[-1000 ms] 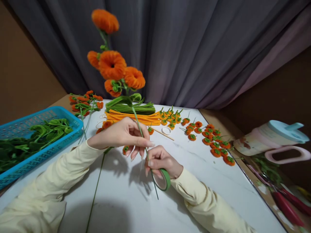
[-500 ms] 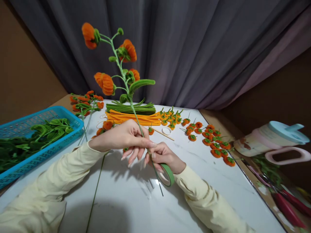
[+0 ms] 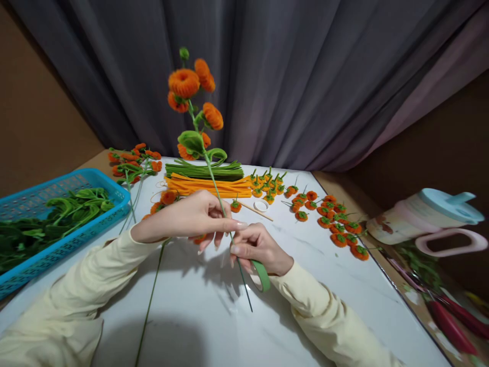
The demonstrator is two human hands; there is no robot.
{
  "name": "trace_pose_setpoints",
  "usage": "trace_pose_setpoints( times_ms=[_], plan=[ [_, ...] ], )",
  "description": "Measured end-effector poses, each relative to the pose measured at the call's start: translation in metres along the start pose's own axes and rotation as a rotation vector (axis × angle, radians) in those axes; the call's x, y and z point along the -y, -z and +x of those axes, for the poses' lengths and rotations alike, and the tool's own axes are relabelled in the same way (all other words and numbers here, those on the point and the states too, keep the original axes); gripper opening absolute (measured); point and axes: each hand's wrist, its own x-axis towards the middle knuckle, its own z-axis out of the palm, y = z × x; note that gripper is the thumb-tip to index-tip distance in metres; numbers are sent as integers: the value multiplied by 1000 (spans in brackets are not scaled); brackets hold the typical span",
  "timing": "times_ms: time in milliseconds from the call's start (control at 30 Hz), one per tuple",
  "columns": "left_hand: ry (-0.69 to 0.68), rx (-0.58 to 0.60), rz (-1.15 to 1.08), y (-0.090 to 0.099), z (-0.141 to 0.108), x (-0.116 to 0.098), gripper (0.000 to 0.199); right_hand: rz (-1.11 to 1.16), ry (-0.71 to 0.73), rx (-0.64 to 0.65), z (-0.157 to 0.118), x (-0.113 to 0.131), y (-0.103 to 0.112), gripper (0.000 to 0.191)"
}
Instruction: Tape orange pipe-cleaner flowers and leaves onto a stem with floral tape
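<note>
My left hand (image 3: 194, 216) pinches the stem of a tall craft flower stalk (image 3: 215, 186) between thumb and fingers. The stalk leans up and to the left, bearing several fuzzy orange blooms, green leaves and a small bud at its tip. Just below, my right hand (image 3: 263, 248) is closed at the lower stem, with a roll of green floral tape (image 3: 263, 278) hanging under its fingers. The bare wire end (image 3: 247, 295) sticks out below both hands. Whether a strip of tape runs between the fingers and stem is hidden.
A blue basket (image 3: 64, 224) of green leaves stands left. Behind lie green pipe cleaners (image 3: 225, 171), orange pipe cleaners (image 3: 206, 186) and finished flower stalks (image 3: 133, 160). Orange flower heads (image 3: 338, 216) spread right, near a tumbler (image 3: 416, 216) and red-handled pliers (image 3: 445, 321).
The flower stalk has turned about its stem, so its blooms and leaves face differently and its top has swung right. My hands stay nearly in place; the tape roll has tilted.
</note>
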Motion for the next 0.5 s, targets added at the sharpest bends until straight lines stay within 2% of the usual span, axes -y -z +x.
trace_pose_setpoints(
  times_ms=[67,200,367,500],
  plan=[
    [37,-4,55,1,1,0,33,-66,12,-23,-1,5,0,24],
    [-7,71,10,2,-1,-2,43,-52,-12,-5,0,4,3,26],
    [-54,87,-101,1,-3,-4,35,179,-72,133,4,-14,8,35],
    [-64,137,-168,2,-3,0,29,311,-110,202,7,-25,4,37]
  ],
)
